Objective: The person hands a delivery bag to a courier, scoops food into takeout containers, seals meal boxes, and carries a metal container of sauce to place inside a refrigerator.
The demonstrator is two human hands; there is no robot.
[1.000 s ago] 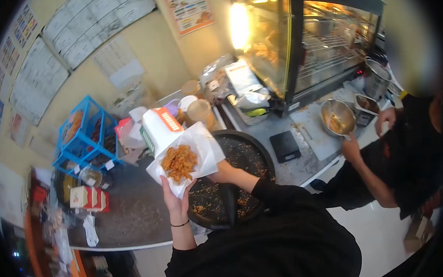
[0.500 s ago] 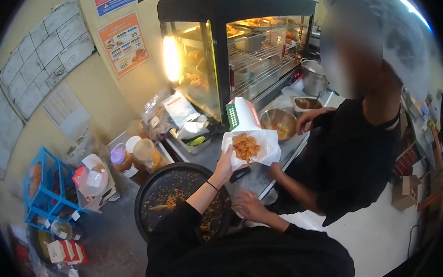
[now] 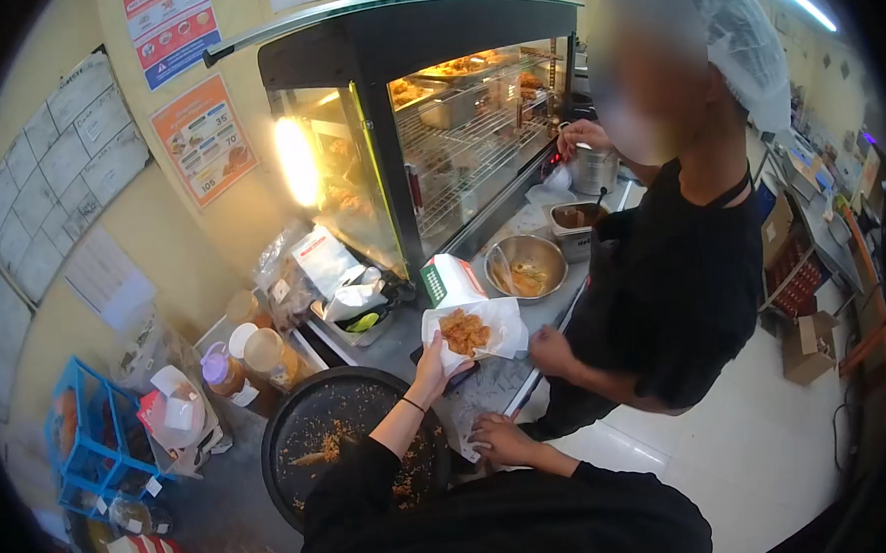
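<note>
A kitchen counter [image 3: 406,343] by a glass food warmer [image 3: 425,117].
Head view: a round black tray [image 3: 345,422] with crumbs and a metal bowl [image 3: 526,267] sit on it, and a co-worker [image 3: 678,264] stands close. The left hand [image 3: 431,362] has its fingers closed under white paper [image 3: 501,324] with fried food [image 3: 463,331] on top. The right hand [image 3: 500,439] rests flat on the counter edge, fingers spread.

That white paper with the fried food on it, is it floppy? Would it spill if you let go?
Probably floppy: the white paper droops at its edges around the fried food. It likely needs support underneath, since the left hand cups it from below. The food looks like a loose pile of pieces, so tilting the paper might let some slide off.
</note>
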